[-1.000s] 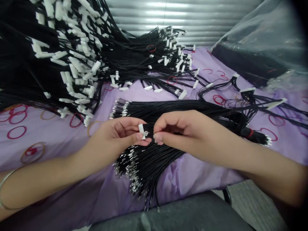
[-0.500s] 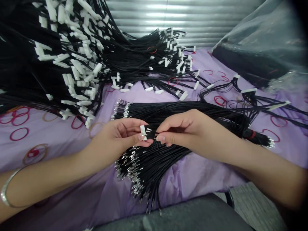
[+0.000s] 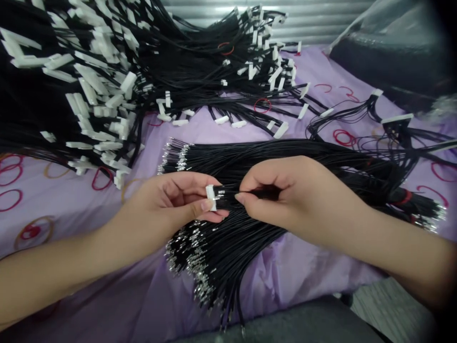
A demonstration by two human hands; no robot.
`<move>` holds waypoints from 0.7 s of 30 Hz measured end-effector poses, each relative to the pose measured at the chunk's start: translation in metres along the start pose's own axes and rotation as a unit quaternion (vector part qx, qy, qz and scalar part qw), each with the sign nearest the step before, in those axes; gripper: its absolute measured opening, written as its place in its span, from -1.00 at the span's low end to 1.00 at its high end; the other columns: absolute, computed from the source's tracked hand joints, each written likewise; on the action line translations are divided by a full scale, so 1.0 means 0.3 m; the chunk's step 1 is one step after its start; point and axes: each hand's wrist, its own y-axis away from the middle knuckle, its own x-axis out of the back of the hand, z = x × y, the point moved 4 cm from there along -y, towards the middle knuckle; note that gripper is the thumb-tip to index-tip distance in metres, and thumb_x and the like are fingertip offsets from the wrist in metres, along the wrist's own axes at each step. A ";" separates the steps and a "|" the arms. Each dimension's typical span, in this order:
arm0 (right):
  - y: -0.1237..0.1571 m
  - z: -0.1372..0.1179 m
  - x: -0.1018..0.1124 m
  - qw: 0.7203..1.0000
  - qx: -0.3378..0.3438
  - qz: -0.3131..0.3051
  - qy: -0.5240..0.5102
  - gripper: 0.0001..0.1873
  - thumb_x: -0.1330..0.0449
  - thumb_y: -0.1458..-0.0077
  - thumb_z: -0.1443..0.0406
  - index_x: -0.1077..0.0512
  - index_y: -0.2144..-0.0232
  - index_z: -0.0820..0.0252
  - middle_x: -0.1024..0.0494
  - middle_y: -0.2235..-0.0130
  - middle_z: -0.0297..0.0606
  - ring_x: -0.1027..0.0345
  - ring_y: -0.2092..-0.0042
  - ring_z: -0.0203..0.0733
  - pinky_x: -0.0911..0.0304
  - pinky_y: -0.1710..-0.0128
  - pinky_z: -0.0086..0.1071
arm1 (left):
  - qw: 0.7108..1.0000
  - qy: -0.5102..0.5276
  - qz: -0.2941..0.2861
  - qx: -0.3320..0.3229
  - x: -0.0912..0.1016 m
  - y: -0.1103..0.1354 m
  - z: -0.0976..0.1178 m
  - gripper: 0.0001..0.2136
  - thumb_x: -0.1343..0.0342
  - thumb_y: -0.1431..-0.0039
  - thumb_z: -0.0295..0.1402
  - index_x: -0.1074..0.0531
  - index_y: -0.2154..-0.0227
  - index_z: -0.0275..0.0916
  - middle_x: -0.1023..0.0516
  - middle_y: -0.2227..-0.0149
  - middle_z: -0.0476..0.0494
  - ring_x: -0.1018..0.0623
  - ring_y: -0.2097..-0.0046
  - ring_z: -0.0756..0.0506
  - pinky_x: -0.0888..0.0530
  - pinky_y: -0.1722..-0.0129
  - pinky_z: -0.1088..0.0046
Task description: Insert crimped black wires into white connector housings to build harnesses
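Between the thumb and fingers of my left hand (image 3: pixel 182 200) is a small white connector housing (image 3: pixel 211 197), its toothed edge facing left. Black wires (image 3: pixel 230 196) run out of its right side, a few silver crimped ends showing beside it. Just to the right, my right hand (image 3: pixel 282 190) pinches a black wire between thumb and forefinger. Underneath both hands lies a thick bundle of loose black wires (image 3: pixel 246 238), with bare silver terminals (image 3: pixel 200 276) at the left end. The far ends of the pinched wire are hidden by my right hand.
Black cables with white connectors (image 3: pixel 96 85) pile up at the left, and more cables (image 3: pixel 193 66) lie behind. Red rubber bands (image 3: pixel 103 178) are scattered over the purple cloth (image 3: pixel 271 276). A clear plastic bag (image 3: pixel 385 52) stands at the back right.
My right hand has drawn slightly right, away from the white connector, and the gap between the hands is wider. The view has tilted down, showing the connector's toothed edge more clearly.
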 end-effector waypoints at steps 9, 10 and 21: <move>0.010 -0.036 -0.001 0.995 0.058 0.045 0.064 -0.79 -0.18 0.07 0.51 -0.32 0.64 0.22 -0.26 0.61 -0.50 -0.04 0.56 -0.48 -0.03 0.50 -0.46 | 1.000 0.003 -0.006 -0.001 0.002 0.003 0.001 -0.82 -0.38 -0.03 -0.58 -0.64 0.33 -0.17 -0.72 0.39 0.02 -0.71 0.35 -0.03 -0.65 0.28 0.65; 0.012 -0.039 -0.001 0.994 0.062 0.048 0.070 -0.79 -0.18 0.06 0.51 -0.32 0.64 0.21 -0.26 0.61 -0.50 -0.03 0.56 -0.47 -0.04 0.49 -0.46 | 1.000 0.001 -0.005 -0.001 0.001 0.002 0.002 -0.82 -0.38 -0.02 -0.58 -0.64 0.34 -0.18 -0.72 0.40 0.02 -0.71 0.36 -0.03 -0.65 0.29 0.65; 0.018 -0.035 -0.012 0.989 0.107 0.042 0.090 -0.78 -0.16 -0.01 0.47 -0.29 0.60 0.17 -0.26 0.59 -0.45 -0.06 0.55 -0.43 0.02 0.54 -0.46 | 1.000 -0.020 -0.002 -0.008 0.005 0.001 -0.003 -0.79 -0.36 -0.02 -0.57 -0.63 0.31 -0.14 -0.72 0.40 0.06 -0.71 0.36 -0.03 -0.65 0.29 0.65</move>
